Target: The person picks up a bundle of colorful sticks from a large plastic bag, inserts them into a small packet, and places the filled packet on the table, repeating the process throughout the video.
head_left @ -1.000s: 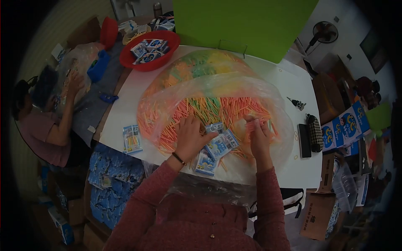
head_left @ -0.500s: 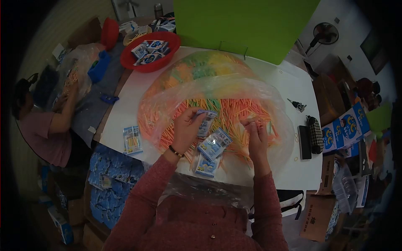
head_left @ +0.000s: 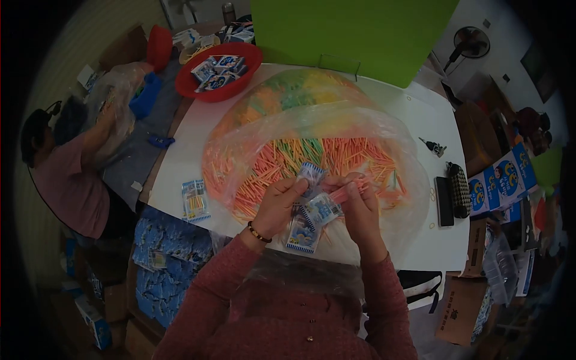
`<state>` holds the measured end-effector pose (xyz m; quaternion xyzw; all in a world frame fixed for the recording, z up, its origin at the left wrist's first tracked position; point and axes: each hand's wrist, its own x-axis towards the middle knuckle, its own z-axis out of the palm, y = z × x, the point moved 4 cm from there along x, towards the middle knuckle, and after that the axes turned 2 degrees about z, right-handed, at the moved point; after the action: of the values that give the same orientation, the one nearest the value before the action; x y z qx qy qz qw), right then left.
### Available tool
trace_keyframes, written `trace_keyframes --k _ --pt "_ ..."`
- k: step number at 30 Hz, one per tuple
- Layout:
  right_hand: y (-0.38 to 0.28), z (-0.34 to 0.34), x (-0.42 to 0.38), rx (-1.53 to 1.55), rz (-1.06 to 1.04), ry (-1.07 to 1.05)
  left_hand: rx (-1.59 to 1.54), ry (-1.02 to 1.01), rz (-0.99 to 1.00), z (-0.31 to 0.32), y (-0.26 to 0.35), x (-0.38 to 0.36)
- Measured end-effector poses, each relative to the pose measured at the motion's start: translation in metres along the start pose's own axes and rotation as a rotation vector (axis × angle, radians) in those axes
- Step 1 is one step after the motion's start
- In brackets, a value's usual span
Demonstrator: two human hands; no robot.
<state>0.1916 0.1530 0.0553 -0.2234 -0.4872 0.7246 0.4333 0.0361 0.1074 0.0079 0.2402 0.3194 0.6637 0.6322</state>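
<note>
My left hand (head_left: 279, 204), a beaded bracelet at its wrist, pinches a small blue-and-white plastic packet (head_left: 312, 174) in front of me. A few thin pink sticks (head_left: 340, 195) are gripped in my right hand (head_left: 362, 210), their ends pointing toward that packet. Two more packets, an upper one (head_left: 323, 209) and a lower one (head_left: 302, 235), overlap just below my hands. Behind them a large clear plastic bag (head_left: 324, 115) lies open, full of loose pink, orange, green and yellow sticks (head_left: 270, 171). Another packet (head_left: 195, 200) with sticks inside lies at the left of the white table (head_left: 180, 159).
A red basin (head_left: 255, 66) with several packets stands at the back left. A phone (head_left: 444, 201), a checked pouch (head_left: 458, 189) and keys (head_left: 432, 146) lie at the right. A green panel (head_left: 354, 36) rises behind. Another person (head_left: 72, 180) works at the left over a bag.
My right hand has moved left and down from the bag, bringing pink sticks close to the packet. My left hand has shifted slightly right and down with the packet.
</note>
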Motion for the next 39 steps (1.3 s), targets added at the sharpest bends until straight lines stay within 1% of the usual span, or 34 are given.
trace_keyframes --k 1,2,3,4,5,7,12,14,16,18,20,21,22,23,25,26,28,29,31,32,34,36,38,39 --pt "-0.008 0.0 -0.001 0.095 -0.032 0.011 0.041 -0.017 0.056 -0.002 0.004 -0.003" --pt "-0.014 0.0 -0.003 0.188 -0.065 0.023 0.041 -0.011 0.055 -0.006 0.005 -0.006" --pt "-0.019 0.002 -0.002 0.189 -0.062 0.024 0.151 -0.021 0.108 -0.009 0.008 -0.009" --pt "-0.025 0.005 -0.001 0.166 -0.105 0.007 0.26 -0.034 0.159 -0.009 0.011 -0.011" --pt "-0.031 0.007 -0.001 0.143 -0.148 -0.009 0.259 -0.037 0.157 -0.01 0.013 -0.012" --pt "-0.04 0.023 -0.003 0.117 -0.163 -0.026 0.531 -0.101 0.194 -0.004 0.018 -0.016" --pt "-0.039 0.039 0.003 -0.007 -0.189 -0.097 0.571 -0.18 0.283 0.0 0.012 -0.019" --pt "-0.034 0.038 0.004 -0.094 -0.153 -0.118 0.576 -0.208 0.302 0.004 0.016 -0.021" --pt "-0.029 0.033 0.006 -0.063 -0.136 -0.132 0.617 -0.227 0.361 0.011 0.023 -0.023" --pt "-0.026 0.032 0.006 -0.035 -0.118 -0.147 0.614 -0.219 0.344 0.003 0.018 -0.022" --pt "-0.025 0.039 0.003 -0.231 -0.124 -0.216 0.611 -0.212 0.327 -0.002 0.01 -0.022" --pt "-0.025 0.038 0.003 -0.232 -0.126 -0.216 0.572 -0.15 0.313 -0.004 0.007 -0.022" --pt "-0.026 0.039 0.003 -0.56 -0.199 -0.258 0.532 -0.088 0.298 -0.006 0.004 -0.021" --pt "-0.026 0.04 0.002 -0.89 -0.271 -0.297 0.531 -0.09 0.301 -0.006 0.003 -0.021" --pt "-0.024 0.035 0.005 -0.929 -0.275 -0.293 0.414 -0.136 0.163 -0.005 -0.005 -0.02" --pt "-0.024 0.034 0.006 -0.965 -0.278 -0.289 0.413 -0.135 0.166 -0.006 -0.008 -0.02" --pt "-0.025 0.032 0.006 -0.978 -0.27 -0.268 0.134 -0.097 0.057 -0.003 -0.015 -0.018" --pt "-0.026 0.032 0.007 -0.99 -0.26 -0.244 0.134 -0.098 0.062 0.004 -0.012 -0.017" --pt "-0.027 0.034 0.007 -0.958 -0.243 -0.228 0.001 -0.019 0.054 0.016 -0.006 -0.017" --pt "-0.027 0.033 0.008 -0.925 -0.222 -0.207 0.001 -0.019 0.056 0.012 -0.008 -0.016" --pt "-0.024 0.025 0.014 -0.876 -0.222 -0.19 0.094 -0.159 0.057 0.009 -0.012 -0.013" --pt "-0.022 0.021 0.018 -0.827 -0.221 -0.171 0.155 -0.164 0.077 0.01 -0.012 -0.014" --pt "-0.024 0.021 0.02 -0.969 -0.322 -0.121 0.218 -0.169 0.101 0.014 -0.008 -0.013" --pt "-0.023 0.021 0.02 -0.97 -0.324 -0.122 0.262 -0.181 0.102 0.017 -0.009 -0.013"
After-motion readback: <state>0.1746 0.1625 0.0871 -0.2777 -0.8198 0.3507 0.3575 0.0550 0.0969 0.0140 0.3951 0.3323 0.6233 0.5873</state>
